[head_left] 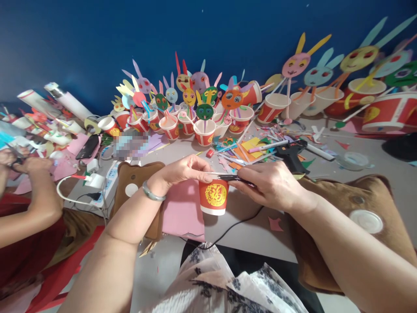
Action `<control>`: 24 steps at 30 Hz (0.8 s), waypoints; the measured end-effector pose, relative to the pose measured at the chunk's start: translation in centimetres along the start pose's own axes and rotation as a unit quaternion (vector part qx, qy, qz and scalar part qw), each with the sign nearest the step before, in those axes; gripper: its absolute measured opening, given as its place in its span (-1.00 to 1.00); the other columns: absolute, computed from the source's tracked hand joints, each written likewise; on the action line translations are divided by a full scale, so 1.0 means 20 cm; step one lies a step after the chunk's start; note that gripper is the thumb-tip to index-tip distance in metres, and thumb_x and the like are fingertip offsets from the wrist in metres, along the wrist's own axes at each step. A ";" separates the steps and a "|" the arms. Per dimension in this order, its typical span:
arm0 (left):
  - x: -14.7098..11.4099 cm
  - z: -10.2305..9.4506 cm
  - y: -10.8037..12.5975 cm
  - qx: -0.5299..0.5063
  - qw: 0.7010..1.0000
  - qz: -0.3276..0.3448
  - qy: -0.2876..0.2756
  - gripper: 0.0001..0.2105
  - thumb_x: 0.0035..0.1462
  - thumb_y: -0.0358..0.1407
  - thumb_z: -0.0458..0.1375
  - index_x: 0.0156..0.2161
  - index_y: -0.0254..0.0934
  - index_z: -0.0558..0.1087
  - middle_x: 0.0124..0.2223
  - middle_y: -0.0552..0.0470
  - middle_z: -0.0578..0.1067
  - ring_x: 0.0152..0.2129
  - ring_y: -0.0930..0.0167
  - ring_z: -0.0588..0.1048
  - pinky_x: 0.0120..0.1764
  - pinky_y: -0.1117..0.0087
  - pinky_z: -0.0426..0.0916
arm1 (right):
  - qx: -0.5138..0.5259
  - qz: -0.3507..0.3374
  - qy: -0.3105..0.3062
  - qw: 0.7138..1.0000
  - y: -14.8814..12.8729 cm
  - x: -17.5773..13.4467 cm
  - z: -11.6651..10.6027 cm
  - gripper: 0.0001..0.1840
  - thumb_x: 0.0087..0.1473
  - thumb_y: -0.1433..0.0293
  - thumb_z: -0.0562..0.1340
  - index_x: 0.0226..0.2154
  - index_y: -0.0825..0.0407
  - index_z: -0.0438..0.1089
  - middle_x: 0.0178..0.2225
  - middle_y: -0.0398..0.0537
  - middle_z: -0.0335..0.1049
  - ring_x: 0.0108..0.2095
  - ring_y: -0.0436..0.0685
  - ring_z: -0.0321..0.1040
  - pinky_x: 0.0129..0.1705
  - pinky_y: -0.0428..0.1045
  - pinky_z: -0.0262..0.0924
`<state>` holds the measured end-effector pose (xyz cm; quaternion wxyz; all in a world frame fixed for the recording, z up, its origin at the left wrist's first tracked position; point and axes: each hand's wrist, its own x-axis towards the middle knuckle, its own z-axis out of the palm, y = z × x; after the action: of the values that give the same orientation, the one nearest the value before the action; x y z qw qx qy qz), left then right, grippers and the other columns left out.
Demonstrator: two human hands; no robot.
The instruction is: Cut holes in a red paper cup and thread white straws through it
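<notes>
A red paper cup with a gold emblem and white base is upright in front of me. My left hand pinches at its top edge, thumb and fingers closed; a thin white edge shows there, and I cannot tell if it is the rim or a separate strip. Black-handled scissors are gripped in my right hand, their front end at the top of the cup. My fingers hide part of the scissors and the cup's opening. A pink paper sheet lies left of the cup.
Behind stand several cups with paper rabbit faces. Paper scraps and a black glue gun lie beyond my right hand. Brown cushions flank me, with a power strip at left. Another person's hands work far left.
</notes>
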<state>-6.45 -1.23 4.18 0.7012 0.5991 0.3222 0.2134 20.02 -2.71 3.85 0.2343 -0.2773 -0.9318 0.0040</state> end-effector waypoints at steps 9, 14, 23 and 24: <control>0.01 0.01 0.00 -0.029 0.999 0.017 0.034 -0.70 -0.02 -0.11 0.43 -0.44 -0.35 0.57 -0.36 -0.02 0.56 -0.37 0.43 0.48 -0.22 0.40 0.32 | 0.006 0.013 0.032 0.999 0.02 0.00 0.03 -0.57 0.34 0.21 0.07 -0.54 -0.01 0.23 -0.63 -0.16 0.22 -0.61 -0.01 0.09 -0.52 -0.04 -0.13; 0.02 0.03 0.00 -0.066 0.994 0.031 0.077 -0.71 -0.07 -0.14 0.47 -0.40 -0.35 0.60 -0.41 0.02 0.56 -0.42 0.47 0.47 -0.25 0.43 0.34 | 0.120 0.096 0.053 0.987 0.03 -0.01 0.06 -0.52 0.34 0.09 0.06 -0.52 0.01 0.29 -0.66 -0.20 0.20 -0.64 -0.04 0.06 -0.53 -0.06 -0.07; 0.05 0.09 -0.01 -0.103 0.973 0.119 0.171 -0.77 -0.02 -0.16 0.44 -0.35 -0.29 0.61 -0.35 0.08 0.57 -0.41 0.53 0.49 -0.22 0.48 0.38 | 0.090 0.185 0.032 0.978 -0.02 0.00 0.04 -0.54 0.29 0.05 0.08 -0.35 0.03 0.48 -0.65 -0.16 0.30 -0.66 -0.01 0.14 -0.53 -0.06 -0.03; 0.05 0.10 -0.01 -0.109 0.970 0.119 0.183 -0.77 -0.03 -0.17 0.45 -0.37 -0.28 0.60 -0.37 0.10 0.56 -0.42 0.53 0.49 -0.24 0.49 0.38 | 0.071 0.190 0.027 0.979 -0.03 0.01 0.05 -0.55 0.29 0.06 0.08 -0.30 0.02 0.50 -0.64 -0.14 0.33 -0.66 0.00 0.18 -0.53 -0.06 -0.03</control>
<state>-4.23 -2.00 4.02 0.6613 0.5038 0.3461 0.4348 19.26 -2.99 3.12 0.2736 -0.4318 -0.8528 0.1069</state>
